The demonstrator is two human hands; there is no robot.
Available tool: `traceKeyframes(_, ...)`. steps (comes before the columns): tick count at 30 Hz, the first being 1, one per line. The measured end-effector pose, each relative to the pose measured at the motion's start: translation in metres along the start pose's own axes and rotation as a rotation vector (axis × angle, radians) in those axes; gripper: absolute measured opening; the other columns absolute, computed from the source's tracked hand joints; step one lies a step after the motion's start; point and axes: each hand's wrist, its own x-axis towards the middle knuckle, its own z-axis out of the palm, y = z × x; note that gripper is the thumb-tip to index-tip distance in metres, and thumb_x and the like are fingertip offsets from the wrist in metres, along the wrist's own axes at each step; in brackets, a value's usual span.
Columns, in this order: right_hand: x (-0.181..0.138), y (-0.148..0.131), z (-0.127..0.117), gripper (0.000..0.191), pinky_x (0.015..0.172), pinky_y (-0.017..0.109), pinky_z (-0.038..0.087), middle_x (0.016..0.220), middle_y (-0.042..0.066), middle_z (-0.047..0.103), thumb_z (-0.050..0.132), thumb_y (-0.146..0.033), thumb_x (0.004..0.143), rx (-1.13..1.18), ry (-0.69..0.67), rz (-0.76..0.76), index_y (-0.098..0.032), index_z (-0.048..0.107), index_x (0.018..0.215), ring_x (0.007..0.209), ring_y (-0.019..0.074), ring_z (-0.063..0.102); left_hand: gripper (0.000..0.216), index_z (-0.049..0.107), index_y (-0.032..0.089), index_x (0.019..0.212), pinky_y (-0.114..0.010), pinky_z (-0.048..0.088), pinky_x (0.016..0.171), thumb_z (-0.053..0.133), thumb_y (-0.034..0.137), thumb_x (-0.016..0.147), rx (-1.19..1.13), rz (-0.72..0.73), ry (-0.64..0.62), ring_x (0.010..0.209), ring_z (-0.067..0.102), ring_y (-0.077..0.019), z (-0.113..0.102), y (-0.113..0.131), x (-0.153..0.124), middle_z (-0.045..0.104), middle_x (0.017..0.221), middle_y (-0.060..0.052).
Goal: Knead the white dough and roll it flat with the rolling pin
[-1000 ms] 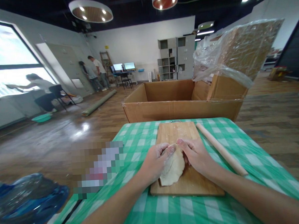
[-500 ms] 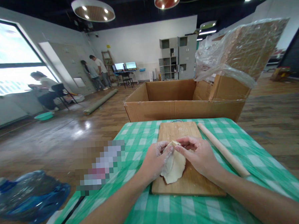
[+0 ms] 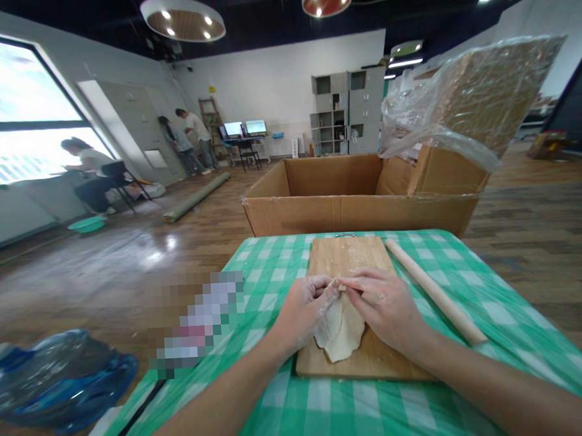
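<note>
A pale flattened piece of dough (image 3: 340,332) lies on a wooden cutting board (image 3: 349,257) on a green-and-white checked tablecloth (image 3: 274,271). My left hand (image 3: 303,312) pinches the dough's far edge from the left, fingers curled and floury. My right hand (image 3: 386,307) pinches the same edge from the right, its fingers lying over the dough. The far edge is lifted between both hands. A wooden rolling pin (image 3: 434,292) rests diagonally on the cloth just right of the board, apart from my right hand.
A large open cardboard box (image 3: 358,205) stands right behind the table, with a plastic-wrapped panel (image 3: 470,98) leaning above its right side. A blue plastic bag (image 3: 55,380) lies on the floor at lower left. Three people are far off at the left.
Both hands have drawn the dough's far edge up and together. My right hand has slid left over the dough, which now looks narrower and more folded.
</note>
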Motion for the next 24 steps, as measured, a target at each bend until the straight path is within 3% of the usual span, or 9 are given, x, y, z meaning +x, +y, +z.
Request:
traceKeyframes(4,0.0,-0.004,-0.001,0.036,0.088,0.038,0.056,0.106,0.007,0.071,0.054,-0.015,0.093,0.029,-0.082,-0.02,-0.026,0.073,0.121,0.096,0.0217,0.067,0.027,0.073,0.014,0.079,-0.023,0.04,0.059,0.072,0.041,0.08,-0.113,-0.067,0.061,0.065,0.058,-0.0145,-0.003,-0.002,0.001,0.068,0.071,-0.004)
traceKeyframes(9,0.002,-0.003,-0.003,0.024,0.086,0.039,0.054,0.101,0.007,0.071,0.054,-0.026,0.097,0.035,-0.093,0.019,-0.026,0.078,0.103,0.094,0.0225,0.067,0.034,0.075,0.013,0.079,-0.023,0.041,0.057,0.073,0.047,0.08,-0.132,-0.083,0.008,0.063,0.058,-0.0142,-0.004,0.003,-0.002,0.068,0.068,-0.004)
traceKeyframes(16,0.003,0.001,0.0,0.009,0.074,0.032,0.053,0.088,0.003,0.072,0.065,-0.029,0.091,0.19,-0.03,0.227,-0.022,0.071,0.092,0.081,0.019,0.067,0.04,0.075,0.013,0.085,-0.023,0.04,0.059,0.073,0.052,0.082,-0.037,-0.077,0.033,0.067,0.059,-0.0146,-0.002,0.003,0.0,0.071,0.076,-0.004)
traceKeyframes(21,0.003,0.005,0.004,0.02,0.07,0.031,0.054,0.09,0.005,0.073,0.067,-0.036,0.091,0.315,-0.063,0.374,-0.019,0.067,0.101,0.079,0.0187,0.068,0.033,0.074,0.012,0.086,-0.025,0.044,0.062,0.076,0.044,0.079,-0.044,-0.105,0.051,0.072,0.063,-0.0181,-0.004,-0.003,0.001,0.073,0.079,-0.006)
traceKeyframes(24,0.005,0.01,0.004,0.021,0.067,0.031,0.053,0.085,0.005,0.075,0.062,-0.039,0.093,0.294,-0.151,0.407,-0.019,0.072,0.094,0.076,0.0191,0.068,0.03,0.075,0.012,0.085,-0.025,0.045,0.063,0.077,0.041,0.079,-0.046,-0.098,0.057,0.071,0.065,-0.0182,-0.004,-0.001,-0.001,0.073,0.077,-0.006)
